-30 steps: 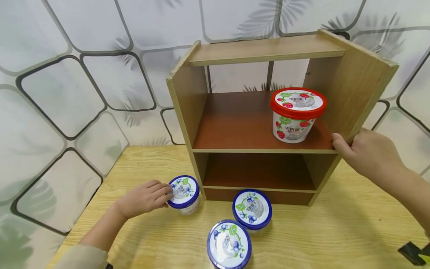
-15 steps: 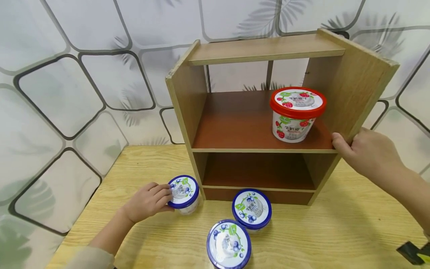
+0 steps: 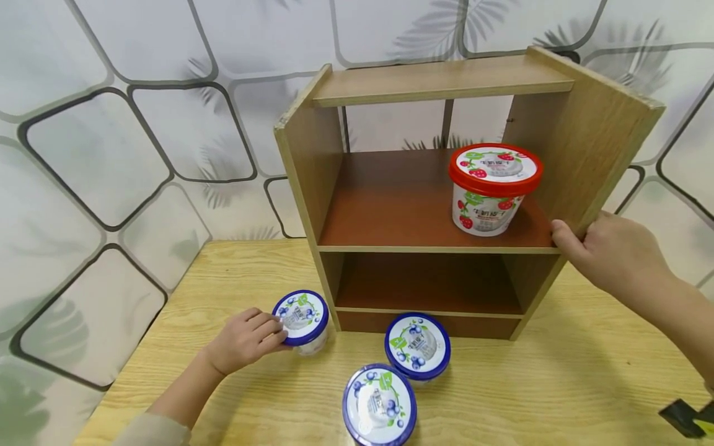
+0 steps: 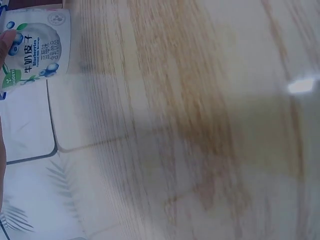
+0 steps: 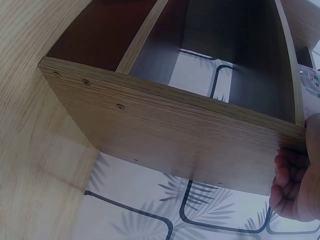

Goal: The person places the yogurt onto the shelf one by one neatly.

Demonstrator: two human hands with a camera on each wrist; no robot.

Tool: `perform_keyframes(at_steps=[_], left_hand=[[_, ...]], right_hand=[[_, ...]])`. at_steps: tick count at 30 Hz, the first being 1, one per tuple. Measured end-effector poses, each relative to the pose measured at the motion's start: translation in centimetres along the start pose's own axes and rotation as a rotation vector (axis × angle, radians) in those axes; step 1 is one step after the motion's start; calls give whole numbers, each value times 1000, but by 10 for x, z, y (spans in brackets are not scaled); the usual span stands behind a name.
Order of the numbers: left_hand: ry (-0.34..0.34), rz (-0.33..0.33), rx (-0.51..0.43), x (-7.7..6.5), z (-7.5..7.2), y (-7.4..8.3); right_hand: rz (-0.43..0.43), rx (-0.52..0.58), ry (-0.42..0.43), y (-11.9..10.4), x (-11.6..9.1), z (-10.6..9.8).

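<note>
Near the shelf's lower left corner, my left hand (image 3: 244,341) holds the rim of a milk-drink tub with a blue lid and blueberry print (image 3: 305,317), which stands on the table. The left wrist view shows the tub's printed side (image 4: 42,47) with a fingertip (image 4: 6,42) on it. My right hand (image 3: 621,254) grips the right side panel of a small wooden shelf (image 3: 599,136), thumb at the front edge, fingers curled against the outside. On the shelf's upper board stands a red-lidded raspberry tub (image 3: 488,207).
Two more blue-lidded tubs stand before the shelf, one (image 3: 417,347) close to its base and one (image 3: 379,406) nearer me, their lids almost touching. A patterned wall covering (image 3: 184,130) rises behind the wooden table (image 3: 251,266). A black and yellow-green object (image 3: 683,418) shows at lower right.
My left hand has shifted slightly, its thumb coming lower against the tub, and the tub has edged a little left. The right hand keeps its grip on the shelf.
</note>
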State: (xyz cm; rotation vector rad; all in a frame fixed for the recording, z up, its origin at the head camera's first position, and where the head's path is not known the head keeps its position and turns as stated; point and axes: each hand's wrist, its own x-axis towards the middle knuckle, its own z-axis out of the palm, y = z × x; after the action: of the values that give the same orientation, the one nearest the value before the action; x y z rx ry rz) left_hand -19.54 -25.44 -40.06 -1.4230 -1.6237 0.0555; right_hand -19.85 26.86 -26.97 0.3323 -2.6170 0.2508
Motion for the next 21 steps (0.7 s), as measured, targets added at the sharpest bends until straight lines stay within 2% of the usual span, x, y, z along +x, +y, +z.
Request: perform_keyframes(at_steps=[10,15,21], left_hand=[[54,53,-17,12,0,5],[38,24,-7,12,-5,8],[54,-14,17,17,-9,7]], right_hand=[[-1,-10,3,0,0,0],[14,-12,-16,0,0,0],[16,-18,-19,0,-1,-1]])
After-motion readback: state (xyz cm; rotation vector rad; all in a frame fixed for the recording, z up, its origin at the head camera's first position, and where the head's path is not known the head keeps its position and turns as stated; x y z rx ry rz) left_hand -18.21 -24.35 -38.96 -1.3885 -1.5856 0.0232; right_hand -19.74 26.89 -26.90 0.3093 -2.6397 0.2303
